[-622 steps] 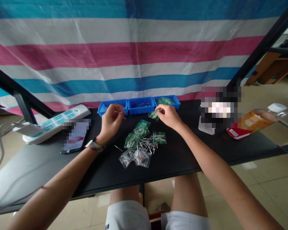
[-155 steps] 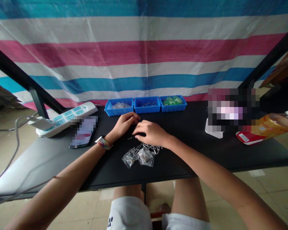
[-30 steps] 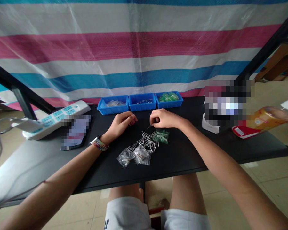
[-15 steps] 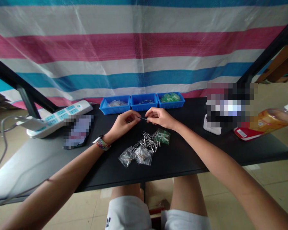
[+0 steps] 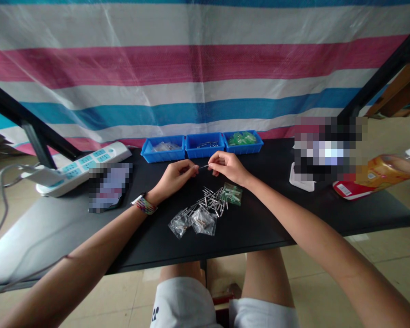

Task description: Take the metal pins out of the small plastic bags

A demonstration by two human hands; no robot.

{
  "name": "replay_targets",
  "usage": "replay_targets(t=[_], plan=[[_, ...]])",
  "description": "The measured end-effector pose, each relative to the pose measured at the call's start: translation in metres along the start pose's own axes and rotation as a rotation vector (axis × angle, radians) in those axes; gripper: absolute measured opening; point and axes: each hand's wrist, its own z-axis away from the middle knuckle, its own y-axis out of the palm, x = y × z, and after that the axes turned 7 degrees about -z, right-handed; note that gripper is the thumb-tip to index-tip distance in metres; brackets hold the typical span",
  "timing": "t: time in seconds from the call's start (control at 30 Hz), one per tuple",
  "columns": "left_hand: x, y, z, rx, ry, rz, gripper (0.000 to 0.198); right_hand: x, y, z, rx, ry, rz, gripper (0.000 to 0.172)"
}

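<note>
Between my two hands a thin metal pin (image 5: 203, 166) spans the small gap. My left hand (image 5: 180, 176) pinches its left end, and my right hand (image 5: 227, 165) pinches its right end. Below them on the black table lies a loose pile of similar metal pins (image 5: 210, 200). A green packet (image 5: 231, 194) touches the pile's right side. Two clear plastic packets (image 5: 204, 221) with small pieces inside lie at the pile's front. Behind my hands stand three blue bins: the left bin (image 5: 163, 156) has clear packets, the middle bin (image 5: 205, 152) metal pins, the right bin (image 5: 244, 148) green packets.
A white power strip (image 5: 89, 164) with a plugged-in cable and a phone (image 5: 111, 187) lie on the left. To the right are a white square object (image 5: 301, 177), a blurred-out item and a red-yellow container (image 5: 372, 177). A striped sheet (image 5: 198, 64) hangs behind the table (image 5: 253, 228).
Both hands have shifted very slightly, with the right one a little higher, and the pin now tilts up to the right. The pile, packets and bins stay as they were.
</note>
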Motion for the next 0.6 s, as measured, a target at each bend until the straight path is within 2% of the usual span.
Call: replay_targets(t=[0.17,0.37,0.6], plan=[[-0.0023,-0.0009,0.0005,0.000,-0.007,0.025,0.049,-0.0054,0.0019,-0.0011,-0.017,-0.004,0.024,0.035],[-0.0038,-0.0016,0.0009,0.014,0.010,0.088,0.037,-0.0065,0.0059,-0.0003,-0.062,-0.021,0.040,0.037],[-0.0023,-0.0009,0.0009,0.006,0.013,0.036,0.039,0.0019,0.0072,0.0023,-0.063,0.006,-0.060,0.034]])
